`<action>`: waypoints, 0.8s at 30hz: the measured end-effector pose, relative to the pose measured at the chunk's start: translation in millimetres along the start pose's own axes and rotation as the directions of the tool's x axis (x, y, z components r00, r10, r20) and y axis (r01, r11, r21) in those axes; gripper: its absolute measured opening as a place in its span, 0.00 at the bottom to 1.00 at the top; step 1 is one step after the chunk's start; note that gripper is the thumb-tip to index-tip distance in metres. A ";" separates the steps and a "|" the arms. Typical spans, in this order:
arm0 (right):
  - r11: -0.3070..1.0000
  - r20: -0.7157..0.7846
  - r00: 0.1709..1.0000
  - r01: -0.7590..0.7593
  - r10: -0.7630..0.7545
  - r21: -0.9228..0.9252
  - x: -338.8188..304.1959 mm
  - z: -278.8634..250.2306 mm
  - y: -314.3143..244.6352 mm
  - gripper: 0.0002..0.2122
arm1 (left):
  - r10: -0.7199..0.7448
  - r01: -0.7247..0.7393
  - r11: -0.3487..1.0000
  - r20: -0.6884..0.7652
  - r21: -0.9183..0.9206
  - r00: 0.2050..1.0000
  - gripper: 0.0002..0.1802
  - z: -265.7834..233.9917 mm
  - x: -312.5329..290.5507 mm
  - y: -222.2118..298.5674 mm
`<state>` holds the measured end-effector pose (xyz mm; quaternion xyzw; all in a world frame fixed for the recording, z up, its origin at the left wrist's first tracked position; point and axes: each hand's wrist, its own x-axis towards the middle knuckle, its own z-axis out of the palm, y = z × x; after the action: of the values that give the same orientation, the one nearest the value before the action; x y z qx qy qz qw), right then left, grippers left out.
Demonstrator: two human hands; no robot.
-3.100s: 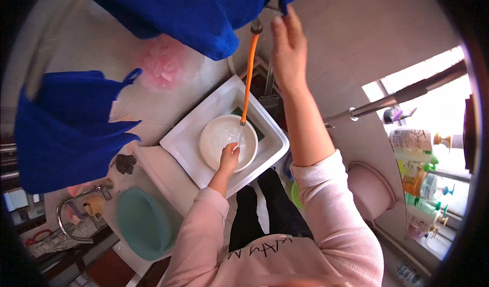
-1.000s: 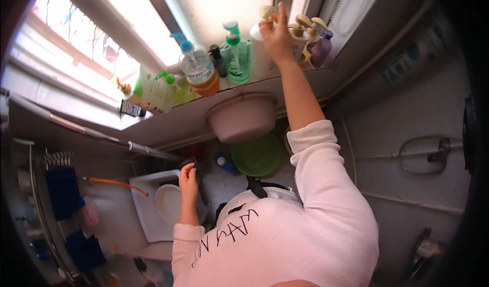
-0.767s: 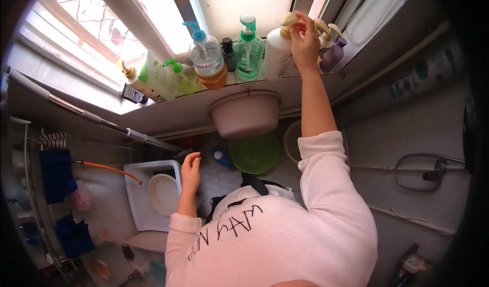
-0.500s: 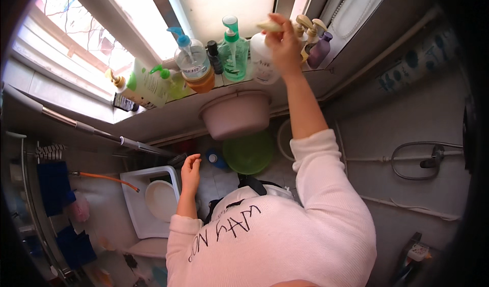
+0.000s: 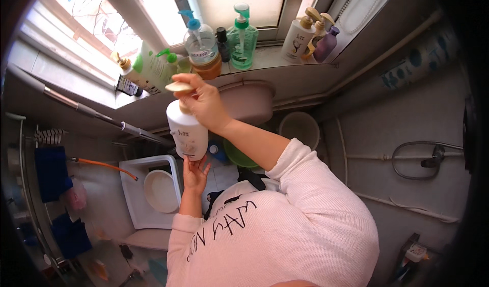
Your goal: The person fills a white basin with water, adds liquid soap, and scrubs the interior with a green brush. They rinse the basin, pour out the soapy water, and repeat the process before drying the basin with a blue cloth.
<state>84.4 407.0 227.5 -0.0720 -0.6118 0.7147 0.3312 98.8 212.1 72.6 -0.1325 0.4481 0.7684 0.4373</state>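
Note:
A white pump bottle [image 5: 188,134] hangs upright in front of the window sill. My right hand [image 5: 201,101] is closed around its neck, just under the cream-coloured pump head [image 5: 179,87]. From below, my left hand [image 5: 195,175] supports the bottle's base, its fingers somewhat spread against it. Behind my right hand, the sill [image 5: 262,57] carries a green pump bottle [image 5: 241,45], a clear bottle with a blue pump [image 5: 202,50] and a small dark bottle [image 5: 222,42].
Another white pump bottle [image 5: 297,40] and a purple bottle [image 5: 325,45] stand at the sill's right end. A pale basin [image 5: 249,101] leans below the sill. At left are a metal pole [image 5: 91,111] and a white sink [image 5: 135,205]; a pale bucket [image 5: 300,129] stands on the floor.
My right hand has lifted the white pump bottle off the sill and brought it left and nearer. My left hand has come to the bottle's base. The view has shifted slightly.

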 end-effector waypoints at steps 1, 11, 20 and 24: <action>0.997 0.060 0.998 -0.033 0.029 0.069 -5.2 9.8 6.4 0.14 | -0.012 0.011 0.999 -0.031 -0.037 0.999 0.28 -9.0 -3.8 -0.7; 0.888 0.460 0.853 0.389 -0.247 -0.245 -64.5 141.0 20.9 0.10 | -0.110 0.035 0.934 -0.193 -0.356 0.975 0.28 -100.2 -31.4 -7.0; 0.795 0.533 0.788 0.520 -0.307 -0.311 -99.1 271.5 73.5 0.08 | -0.108 -0.062 0.725 -0.202 -0.686 0.973 0.19 -192.3 -40.2 -14.4; 0.759 0.663 0.707 0.566 -0.246 -0.322 -116.5 312.7 98.8 0.08 | -0.230 0.014 0.752 -0.242 -0.659 0.943 0.25 -203.6 -65.5 -2.3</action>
<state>-22.8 79.8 176.5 0.2093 -0.8468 0.4198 0.2508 100.5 12.5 -4.3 -0.4230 0.2075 0.8144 0.3388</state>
